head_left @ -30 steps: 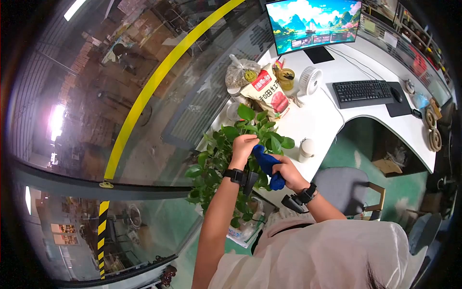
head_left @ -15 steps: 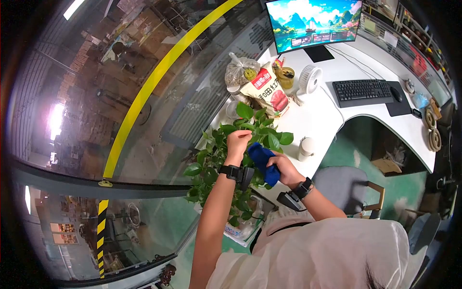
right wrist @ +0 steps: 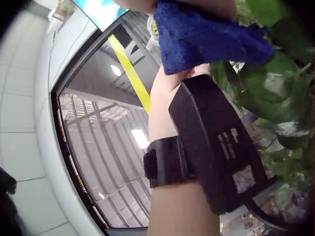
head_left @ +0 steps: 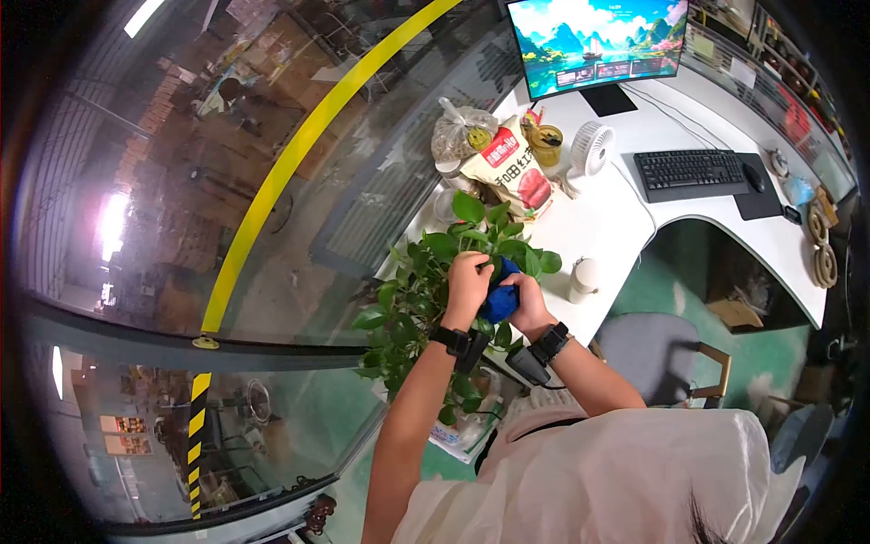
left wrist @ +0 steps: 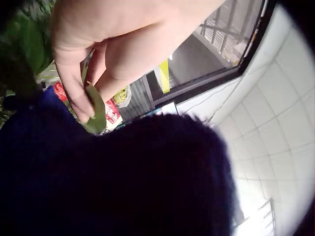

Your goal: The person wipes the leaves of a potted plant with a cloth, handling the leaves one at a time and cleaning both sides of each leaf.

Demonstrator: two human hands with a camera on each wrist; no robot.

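My left hand is in among the leaves of a bushy green potted plant. In the left wrist view, its thumb and fingers pinch a green leaf. Close beside it, my right hand grips a fuzzy blue cloth, held bunched against the leaf side of the left hand. The cloth fills the lower part of the left wrist view and hides much of the plant there. In the right wrist view, the cloth hangs in front of the left hand, with broad leaves alongside.
On the white desk stand a white lidded cup, a small fan, a snack bag and a yellowish jar. Keyboard and monitor are farther off. A glass partition borders the left; a grey chair stands right.
My right hand has brought the cloth leftward and up against my left hand, and the cloth is more bunched. My left hand went slightly left, then back right, staying at the plant.
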